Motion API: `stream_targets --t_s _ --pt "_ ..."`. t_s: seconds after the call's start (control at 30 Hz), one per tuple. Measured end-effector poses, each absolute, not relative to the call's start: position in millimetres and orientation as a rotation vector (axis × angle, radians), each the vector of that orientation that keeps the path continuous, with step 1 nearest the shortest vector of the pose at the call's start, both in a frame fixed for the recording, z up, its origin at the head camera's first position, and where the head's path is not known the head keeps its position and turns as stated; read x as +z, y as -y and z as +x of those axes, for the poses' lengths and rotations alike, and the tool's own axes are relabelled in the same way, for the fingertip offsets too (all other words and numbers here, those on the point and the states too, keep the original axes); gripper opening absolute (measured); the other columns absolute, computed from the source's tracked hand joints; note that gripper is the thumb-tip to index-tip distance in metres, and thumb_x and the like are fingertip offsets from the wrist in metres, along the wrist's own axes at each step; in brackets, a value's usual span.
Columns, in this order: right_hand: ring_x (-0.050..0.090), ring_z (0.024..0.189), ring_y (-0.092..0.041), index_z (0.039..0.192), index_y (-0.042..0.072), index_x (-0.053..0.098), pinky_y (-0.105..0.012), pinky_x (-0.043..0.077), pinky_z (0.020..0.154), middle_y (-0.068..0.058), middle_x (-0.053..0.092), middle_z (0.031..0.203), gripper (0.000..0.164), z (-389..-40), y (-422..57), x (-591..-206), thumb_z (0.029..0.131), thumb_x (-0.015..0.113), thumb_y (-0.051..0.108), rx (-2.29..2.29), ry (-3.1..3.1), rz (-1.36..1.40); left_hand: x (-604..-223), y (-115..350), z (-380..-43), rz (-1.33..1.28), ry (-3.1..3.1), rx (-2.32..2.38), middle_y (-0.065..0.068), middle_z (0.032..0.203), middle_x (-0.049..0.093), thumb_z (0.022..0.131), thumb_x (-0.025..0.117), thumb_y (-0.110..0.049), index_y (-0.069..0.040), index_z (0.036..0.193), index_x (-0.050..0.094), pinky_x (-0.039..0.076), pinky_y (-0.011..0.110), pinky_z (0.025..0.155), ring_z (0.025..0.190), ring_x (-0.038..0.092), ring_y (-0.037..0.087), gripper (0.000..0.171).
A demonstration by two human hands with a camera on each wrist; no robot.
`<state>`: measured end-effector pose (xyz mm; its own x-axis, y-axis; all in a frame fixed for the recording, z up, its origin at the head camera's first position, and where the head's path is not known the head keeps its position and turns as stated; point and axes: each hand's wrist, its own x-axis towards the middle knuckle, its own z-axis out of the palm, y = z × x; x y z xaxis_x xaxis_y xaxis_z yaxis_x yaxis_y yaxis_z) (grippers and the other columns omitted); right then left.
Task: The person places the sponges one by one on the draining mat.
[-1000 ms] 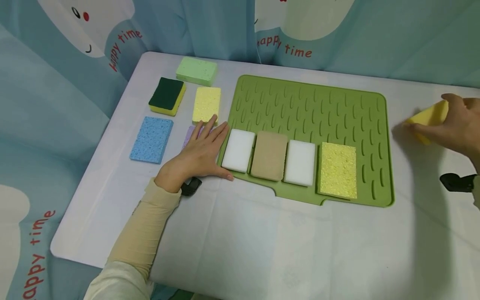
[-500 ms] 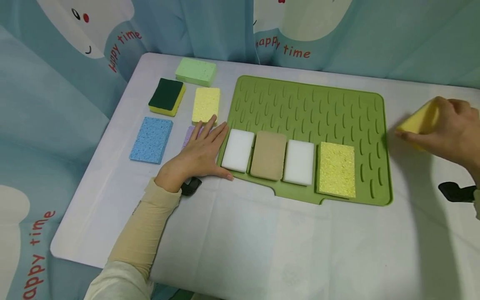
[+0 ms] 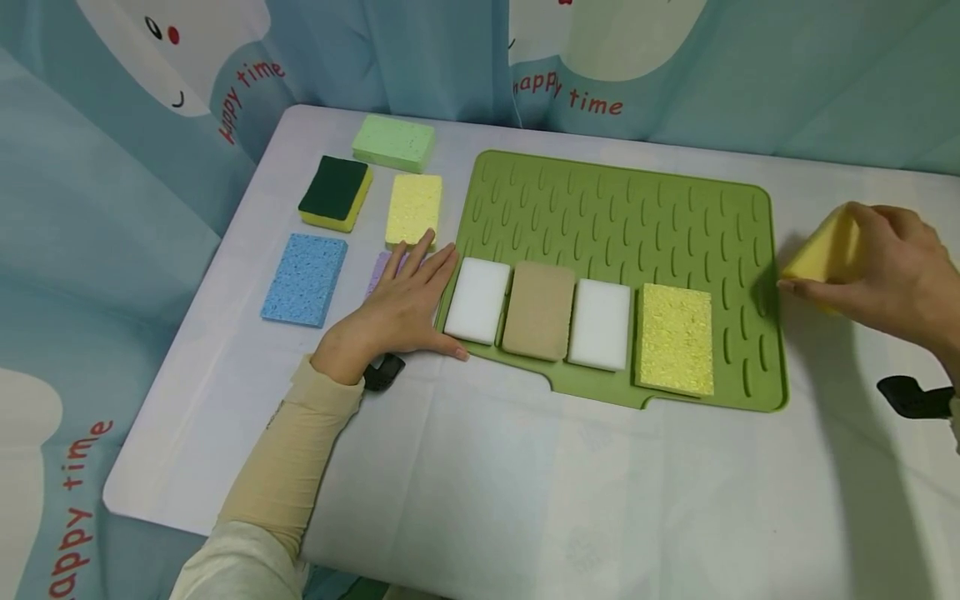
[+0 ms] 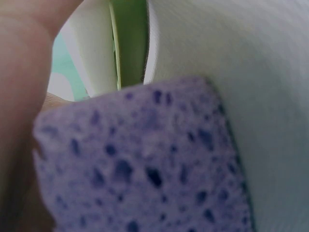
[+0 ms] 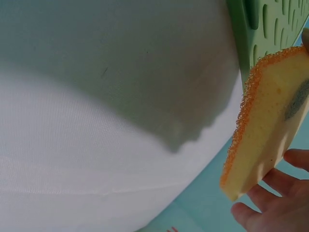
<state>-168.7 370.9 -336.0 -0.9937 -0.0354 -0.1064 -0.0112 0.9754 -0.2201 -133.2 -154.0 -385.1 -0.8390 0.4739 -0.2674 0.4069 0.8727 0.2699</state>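
Observation:
My right hand [image 3: 900, 271] grips a yellow sponge [image 3: 828, 250] just beyond the right edge of the green ribbed mat [image 3: 600, 204]. In the right wrist view this sponge [image 5: 275, 116] shows a rough orange layer on one side and a grey mark. My left hand [image 3: 397, 304] lies spread at the mat's left edge, over a purple sponge [image 3: 377, 271] that it mostly hides. The purple sponge [image 4: 145, 159] fills the left wrist view. Along the mat's front stand a white sponge [image 3: 477, 300], a tan sponge [image 3: 538, 311], another white sponge [image 3: 600, 323] and a speckled yellow sponge [image 3: 677, 340].
Left of the mat, on the white table [image 3: 202, 417], lie a light green sponge [image 3: 393, 142], a dark green and yellow scrub sponge [image 3: 335, 192], a pale yellow sponge [image 3: 415, 208] and a blue sponge [image 3: 303, 279]. A patterned curtain [image 3: 442, 58] hangs behind.
My right hand has moved left with the yellow sponge, from out on the table up to the mat's right edge. The left hand stays where it was.

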Motion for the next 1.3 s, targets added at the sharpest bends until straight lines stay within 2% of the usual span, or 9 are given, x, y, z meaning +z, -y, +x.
stream_targets --t_s 0.17,0.37,0.47,0.6,0.77,1.03,1.3 --pt "0.029 0.115 -0.062 0.156 -0.002 0.014 -0.073 0.035 0.076 -0.043 0.012 0.153 0.106 -166.6 -366.7 -334.1 0.081 0.077 0.038 -0.376 -3.005 -0.097 -384.8 153.9 -132.8 0.658 -2.717 0.293 0.007 0.168 0.005 0.066 0.073 -0.078 -0.006 0.16 0.007 -0.012 0.05 0.123 0.154 -0.02 0.027 0.135" --pt "0.024 0.127 -0.064 0.156 0.001 0.019 -0.075 0.027 0.089 -0.041 0.018 0.153 0.11 -163.3 -361.1 -333.8 0.074 0.083 0.033 -0.441 -3.027 -0.203 -384.7 153.4 -132.5 0.661 -2.719 0.289 0.007 0.168 0.005 0.066 0.073 -0.077 -0.006 0.16 0.007 -0.012 0.051 0.123 0.154 -0.02 0.028 0.135" --pt "0.018 0.133 -0.065 0.158 0.003 0.013 -0.076 0.024 0.094 -0.043 0.016 0.151 0.118 -162.7 -357.9 -333.3 0.071 0.086 0.036 -0.455 -3.022 -0.215 -384.6 153.0 -132.5 0.661 -2.718 0.29 0.007 0.169 0.005 0.066 0.073 -0.077 -0.006 0.16 0.006 -0.012 0.051 0.123 0.154 -0.02 0.027 0.135" --pt "0.013 0.135 -0.065 0.159 0.005 0.006 -0.076 0.023 0.093 -0.046 0.013 0.148 0.125 -161.5 -354.9 -332.4 0.07 0.087 0.037 -0.473 -3.004 -0.215 -384.9 152.7 -132.6 0.66 -2.715 0.291 0.007 0.169 0.004 0.066 0.073 -0.077 -0.006 0.16 0.006 -0.013 0.05 0.123 0.153 -0.02 0.027 0.135" --pt "0.02 0.127 -0.063 0.159 0.005 0.005 -0.074 0.024 0.092 -0.046 0.013 0.148 0.125 -158.9 -353.1 -331.6 0.07 0.087 0.036 -0.497 -3.002 -0.265 -385.3 152.5 -133.0 0.658 -2.713 0.301 0.007 0.169 0.004 0.066 0.073 -0.077 -0.007 0.16 0.006 -0.014 0.05 0.123 0.153 -0.021 0.027 0.135" --pt "0.023 0.124 -0.063 0.158 0.002 0.007 -0.073 0.026 0.091 -0.047 0.018 0.147 0.129 -157.1 -352.2 -332.2 0.065 0.089 0.038 -0.447 -3.038 -0.36 -384.2 153.2 -132.8 0.643 -2.71 0.296 0.006 0.169 0.004 0.066 0.074 -0.077 -0.007 0.16 0.005 -0.013 0.05 0.123 0.153 -0.02 0.027 0.136" --pt "0.018 0.133 -0.062 0.158 0.007 0.011 -0.075 0.021 0.106 -0.041 0.02 0.149 0.125 -154.0 -355.2 -332.1 0.063 0.089 0.03 -0.449 -3.026 -0.449 -384.3 153.8 -132.4 0.648 -2.713 0.293 0.006 0.169 0.005 0.066 0.073 -0.077 -0.007 0.16 0.006 -0.013 0.05 0.123 0.153 -0.02 0.027 0.135"
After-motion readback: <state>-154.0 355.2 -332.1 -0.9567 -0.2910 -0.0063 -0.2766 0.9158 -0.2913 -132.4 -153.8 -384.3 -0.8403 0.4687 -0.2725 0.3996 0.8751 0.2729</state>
